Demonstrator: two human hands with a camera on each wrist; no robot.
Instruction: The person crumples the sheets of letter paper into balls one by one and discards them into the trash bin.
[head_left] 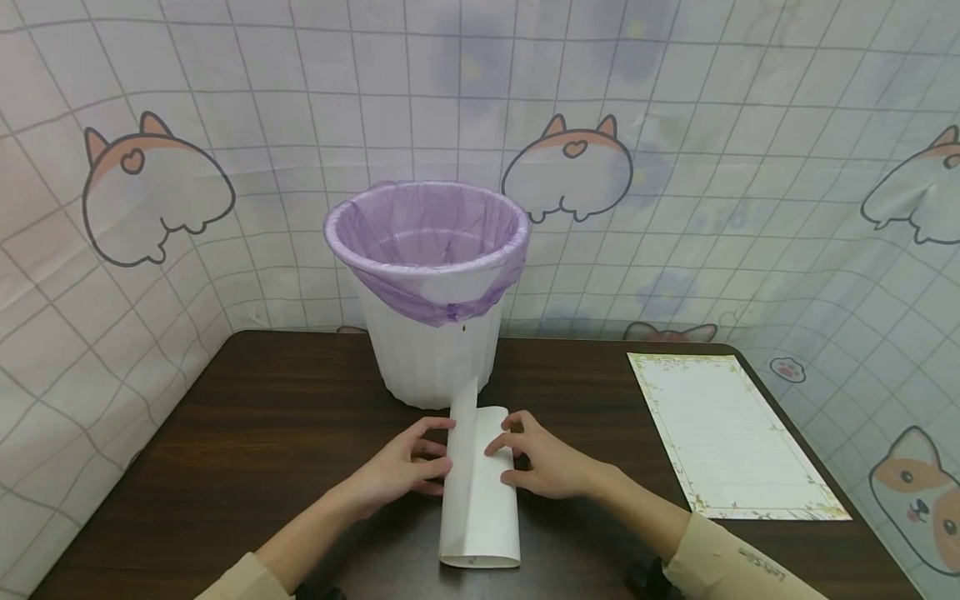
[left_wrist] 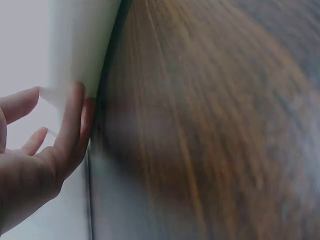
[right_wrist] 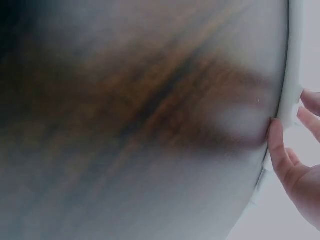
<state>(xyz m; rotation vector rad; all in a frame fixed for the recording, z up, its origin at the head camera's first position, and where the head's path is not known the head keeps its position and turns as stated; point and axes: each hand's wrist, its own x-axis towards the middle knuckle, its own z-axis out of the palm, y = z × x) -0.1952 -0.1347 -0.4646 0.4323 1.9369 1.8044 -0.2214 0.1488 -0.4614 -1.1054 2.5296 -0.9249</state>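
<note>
A white sheet of paper point(head_left: 495, 492) lies curled over on itself into a flattened, loose roll on the dark table, its long sides running away from me. An uneven strip of it sticks up past the far end, overlapping the bin in this view. My left hand point(head_left: 412, 462) holds the roll's left side with bent fingers and thumb; the left wrist view shows its fingertips point(left_wrist: 76, 92) against the curved paper. From the right, my right hand point(head_left: 551, 462) holds the other side, fingers bent over the top. The right wrist view catches its fingers point(right_wrist: 277, 137) at the paper's edge.
Behind the roll stands a white waste bin point(head_left: 427, 358) lined with a purple bag point(head_left: 450, 310). A sheet with a floral border point(head_left: 738, 437) lies flat at the table's right edge. A checked cloth point(head_left: 285, 167) with cartoon corgis hangs around the table point(head_left: 247, 442).
</note>
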